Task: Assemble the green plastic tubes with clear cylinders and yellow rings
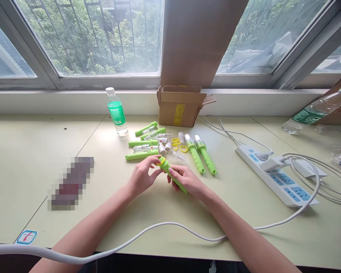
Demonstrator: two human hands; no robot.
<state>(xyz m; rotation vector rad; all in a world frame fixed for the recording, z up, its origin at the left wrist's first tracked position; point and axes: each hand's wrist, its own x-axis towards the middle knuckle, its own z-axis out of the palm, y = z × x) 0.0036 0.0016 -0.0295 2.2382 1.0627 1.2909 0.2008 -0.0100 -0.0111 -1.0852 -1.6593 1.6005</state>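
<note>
Jointly, left hand [142, 178], right hand [187, 181], each grip clenched on green tool [166, 167], bottle label [117, 113] unreadable.

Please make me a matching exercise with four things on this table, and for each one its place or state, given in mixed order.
Things:
1. white-capped bottle
2. cardboard box
3. power strip
4. green tool

Places or states:
A. held by the left hand and right hand
B. lying at the right, with a plug in it
C. standing upright, left of the box
D. open, against the wall under the window

Pairs: 1-C, 2-D, 3-B, 4-A
</note>
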